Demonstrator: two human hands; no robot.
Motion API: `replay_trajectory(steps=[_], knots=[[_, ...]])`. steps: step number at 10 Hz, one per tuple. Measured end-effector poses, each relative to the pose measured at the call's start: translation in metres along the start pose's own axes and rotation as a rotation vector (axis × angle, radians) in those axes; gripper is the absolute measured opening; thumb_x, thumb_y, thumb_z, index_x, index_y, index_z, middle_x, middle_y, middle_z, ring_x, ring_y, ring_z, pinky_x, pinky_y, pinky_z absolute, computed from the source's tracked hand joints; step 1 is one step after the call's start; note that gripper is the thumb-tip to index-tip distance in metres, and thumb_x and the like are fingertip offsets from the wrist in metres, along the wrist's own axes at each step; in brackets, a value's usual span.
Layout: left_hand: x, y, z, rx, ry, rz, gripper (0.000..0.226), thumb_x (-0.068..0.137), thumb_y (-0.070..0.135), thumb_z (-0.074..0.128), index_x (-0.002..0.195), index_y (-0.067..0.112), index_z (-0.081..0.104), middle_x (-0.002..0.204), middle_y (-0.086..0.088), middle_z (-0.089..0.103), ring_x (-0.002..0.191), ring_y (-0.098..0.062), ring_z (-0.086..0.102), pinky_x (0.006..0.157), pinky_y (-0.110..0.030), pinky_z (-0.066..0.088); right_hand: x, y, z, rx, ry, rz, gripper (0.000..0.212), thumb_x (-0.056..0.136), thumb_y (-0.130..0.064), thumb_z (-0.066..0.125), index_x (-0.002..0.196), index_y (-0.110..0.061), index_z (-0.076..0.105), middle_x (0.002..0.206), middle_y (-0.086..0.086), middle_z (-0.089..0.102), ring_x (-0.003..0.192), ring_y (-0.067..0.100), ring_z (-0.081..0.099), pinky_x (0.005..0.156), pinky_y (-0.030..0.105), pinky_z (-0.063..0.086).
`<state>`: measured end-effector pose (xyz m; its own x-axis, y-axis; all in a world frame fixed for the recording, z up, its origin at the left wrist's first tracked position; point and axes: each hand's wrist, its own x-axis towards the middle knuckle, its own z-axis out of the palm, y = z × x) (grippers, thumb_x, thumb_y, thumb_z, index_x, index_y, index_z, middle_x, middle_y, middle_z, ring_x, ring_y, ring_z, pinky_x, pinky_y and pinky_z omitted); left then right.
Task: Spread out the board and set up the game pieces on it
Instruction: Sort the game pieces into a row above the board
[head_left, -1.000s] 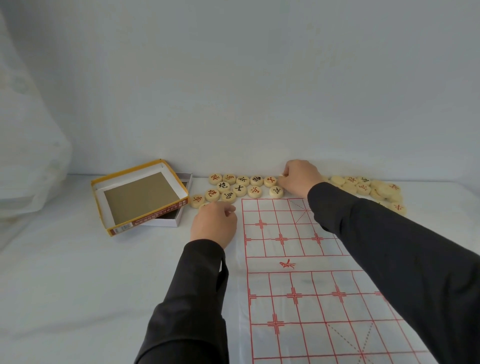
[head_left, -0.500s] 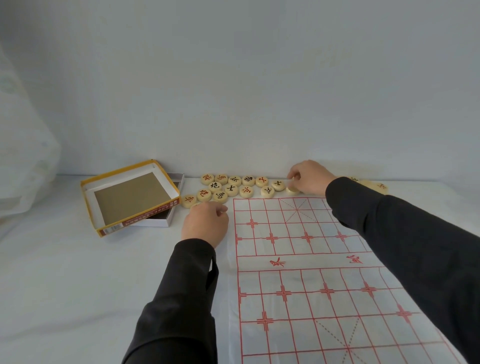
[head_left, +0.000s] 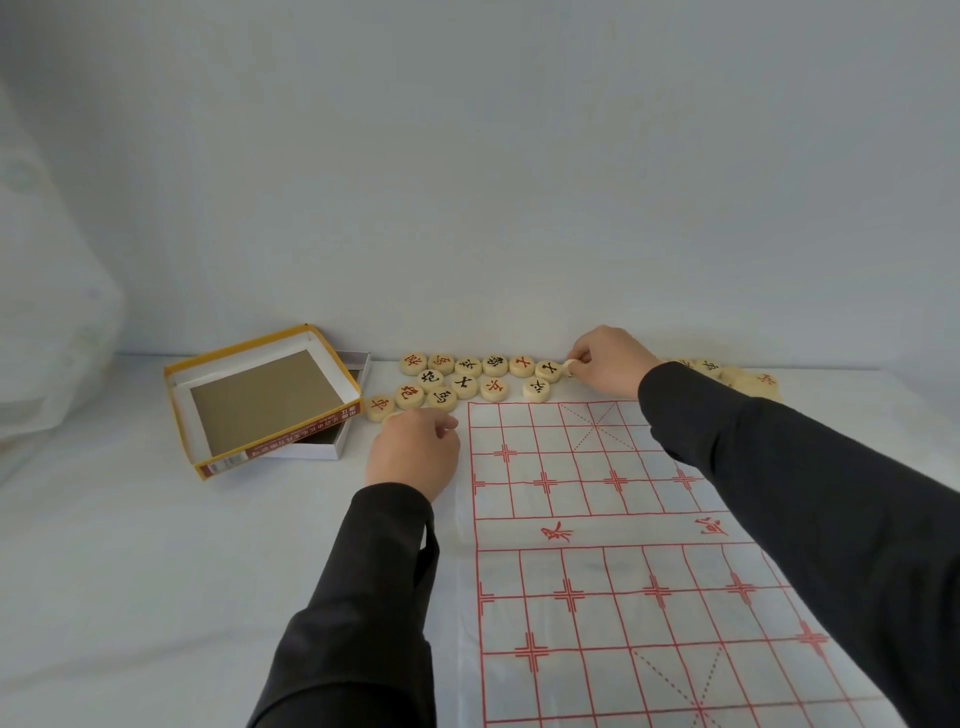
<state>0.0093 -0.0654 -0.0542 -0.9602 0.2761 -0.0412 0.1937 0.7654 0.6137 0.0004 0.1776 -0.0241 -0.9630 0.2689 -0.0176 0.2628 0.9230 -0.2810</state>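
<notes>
A thin white board (head_left: 597, 525) with a red grid lies spread flat on the white table, running from the far side toward me. Several round wooden pieces (head_left: 465, 383) with red or black characters lie in a cluster just beyond its far left corner. More wooden pieces (head_left: 748, 382) lie at the far right, partly hidden by my right sleeve. My right hand (head_left: 610, 364) pinches one pale piece (head_left: 570, 367) at the right end of the left cluster. My left hand (head_left: 413, 449) rests curled by the board's far left corner, over a piece whose edge just shows.
An open yellow-rimmed box lid (head_left: 260, 400) leans on a white box tray (head_left: 345, 410) at the far left. A pale wall (head_left: 467, 182) rises right behind the pieces. A white translucent sheet (head_left: 47, 312) hangs at the left edge.
My right hand shifted slightly along the far row and now pinches a piece at the cluster's right end. My left hand stayed by the board corner. The view turned left a little.
</notes>
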Motion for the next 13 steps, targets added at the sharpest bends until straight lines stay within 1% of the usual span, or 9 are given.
replay_trajectory(steps=[2,4,5,6,7,10,11,12,13], knots=[[0.001,-0.001,0.001,-0.001,0.006,-0.006,0.033,0.095,0.018,0.044,0.125,0.021,0.058,0.124,0.002,0.061,0.113,-0.014,0.054,0.094,-0.024,0.042,0.005,-0.003,0.004,0.169,0.041,0.105,0.022,0.092,-0.008,0.055,0.109,-0.004,0.068,0.102,0.013,0.070,0.094,0.024,0.064,0.090,0.033,0.051],[0.002,0.000,0.002,0.008,0.002,0.000,0.034,0.095,0.018,0.044,0.125,0.021,0.058,0.124,0.001,0.060,0.114,-0.015,0.053,0.095,-0.026,0.042,0.002,0.007,0.000,0.196,0.216,0.068,0.031,0.091,0.001,0.045,0.116,-0.005,0.064,0.118,0.011,0.061,0.109,0.026,0.057,0.098,0.034,0.045],[0.002,0.000,0.003,0.011,-0.003,0.004,0.034,0.095,0.018,0.043,0.126,0.021,0.058,0.125,0.001,0.060,0.115,-0.015,0.053,0.095,-0.026,0.042,-0.001,0.020,-0.009,0.038,0.240,0.120,0.018,0.091,-0.009,0.050,0.098,-0.007,0.067,0.103,0.008,0.066,0.094,0.025,0.061,0.085,0.035,0.050],[0.001,0.001,0.003,0.011,-0.009,0.001,0.034,0.095,0.018,0.043,0.126,0.021,0.057,0.125,0.001,0.060,0.114,-0.016,0.053,0.095,-0.026,0.042,-0.006,0.022,-0.013,-0.179,0.056,0.194,0.029,0.089,-0.034,0.058,0.073,-0.010,0.056,0.070,0.004,0.057,0.065,0.019,0.054,0.059,0.027,0.042],[0.000,0.002,0.002,0.009,-0.007,0.004,0.034,0.095,0.018,0.043,0.126,0.021,0.057,0.124,0.001,0.061,0.113,-0.016,0.054,0.094,-0.026,0.043,-0.009,0.018,-0.009,-0.282,-0.040,0.203,0.036,0.083,-0.047,0.064,0.078,-0.013,0.051,0.068,-0.001,0.051,0.068,0.018,0.053,0.058,0.025,0.036],[-0.001,0.004,0.002,0.003,0.000,0.018,0.034,0.096,0.017,0.042,0.127,0.020,0.056,0.125,0.001,0.060,0.113,-0.015,0.054,0.095,-0.025,0.042,-0.013,0.011,0.000,-0.045,0.039,0.116,0.029,0.082,-0.027,0.069,0.104,-0.011,0.061,0.103,0.002,0.059,0.096,0.020,0.057,0.079,0.027,0.044],[-0.001,0.003,0.002,0.005,0.000,0.017,0.034,0.096,0.017,0.043,0.127,0.020,0.056,0.125,0.000,0.060,0.113,-0.015,0.054,0.096,-0.026,0.042,-0.018,0.012,0.002,0.242,0.201,0.114,0.022,0.089,-0.009,0.056,0.110,-0.011,0.061,0.109,0.005,0.061,0.100,0.021,0.057,0.085,0.027,0.045],[-0.001,0.004,0.003,0.010,0.000,0.025,0.034,0.095,0.017,0.043,0.126,0.020,0.057,0.124,0.000,0.061,0.113,-0.015,0.054,0.095,-0.026,0.042,-0.027,0.019,0.003,0.293,0.289,0.188,0.038,0.091,0.003,0.042,0.125,-0.009,0.055,0.125,0.008,0.059,0.115,0.023,0.054,0.097,0.030,0.042],[-0.003,0.008,0.003,0.008,-0.005,0.032,0.034,0.095,0.017,0.042,0.126,0.020,0.057,0.124,0.001,0.060,0.113,-0.015,0.053,0.094,-0.025,0.041,-0.035,0.012,0.013,0.283,0.093,0.108,0.052,0.088,0.008,0.038,0.134,-0.011,0.050,0.139,0.006,0.050,0.129,0.023,0.043,0.105,0.030,0.033]])
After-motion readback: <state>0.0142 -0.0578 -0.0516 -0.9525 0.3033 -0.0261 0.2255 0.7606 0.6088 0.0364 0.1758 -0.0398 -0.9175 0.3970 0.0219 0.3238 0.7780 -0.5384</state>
